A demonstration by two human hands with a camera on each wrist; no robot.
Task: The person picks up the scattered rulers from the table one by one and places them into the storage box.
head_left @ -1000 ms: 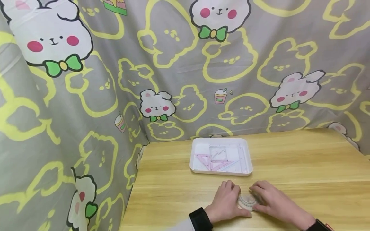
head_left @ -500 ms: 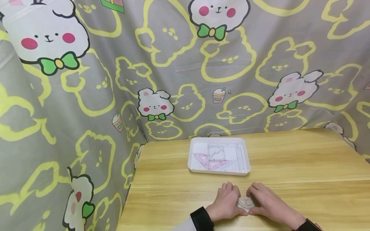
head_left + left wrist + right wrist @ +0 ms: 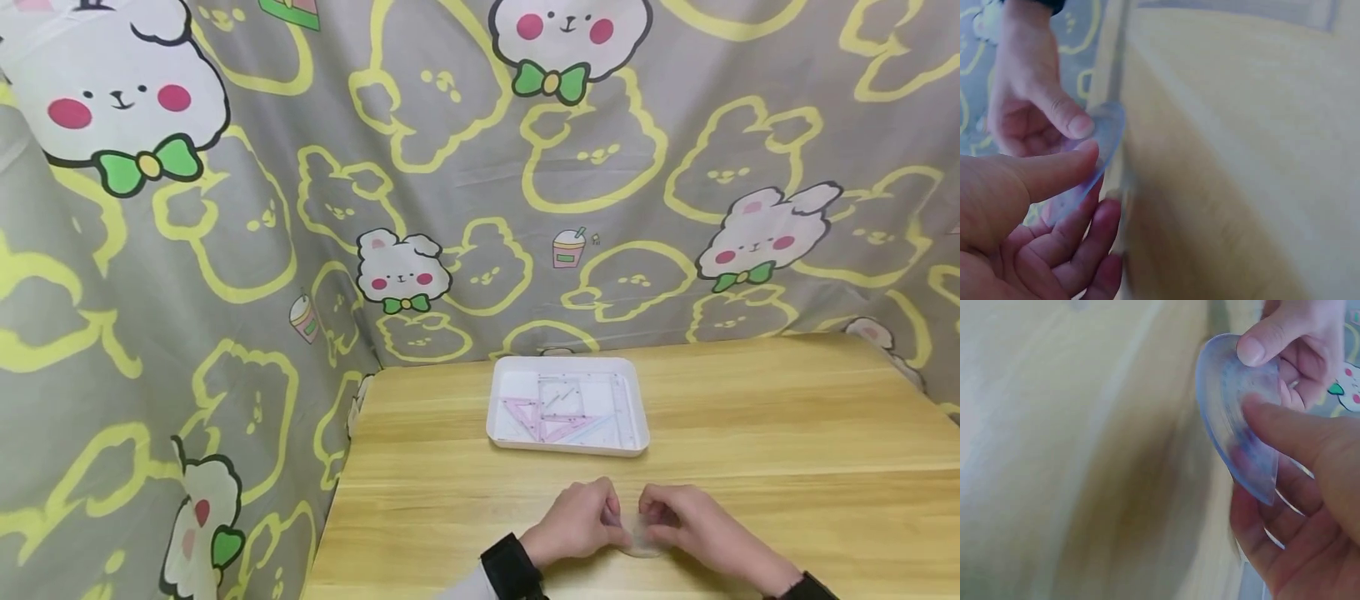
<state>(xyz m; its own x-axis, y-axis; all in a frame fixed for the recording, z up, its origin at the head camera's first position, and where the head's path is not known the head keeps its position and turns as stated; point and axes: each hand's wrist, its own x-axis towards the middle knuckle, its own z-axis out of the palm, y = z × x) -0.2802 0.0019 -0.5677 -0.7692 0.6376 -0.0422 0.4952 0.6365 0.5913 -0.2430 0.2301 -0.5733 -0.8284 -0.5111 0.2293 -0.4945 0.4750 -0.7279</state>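
Two hands are holding a clear plastic protractor [image 3: 642,536] just above the near edge of a wooden table [image 3: 787,433].

The left hand [image 3: 576,523] and right hand [image 3: 693,527] are each pinching the protractor between thumb and fingers. Beyond the protractor, a white tray [image 3: 567,446] is holding pink set squares [image 3: 542,419] and a ruler [image 3: 622,407], before a bunny-print curtain [image 3: 420,192].

Pale wooden table [image 3: 787,433], white tray [image 3: 567,447] of clear rulers and set squares at its back.
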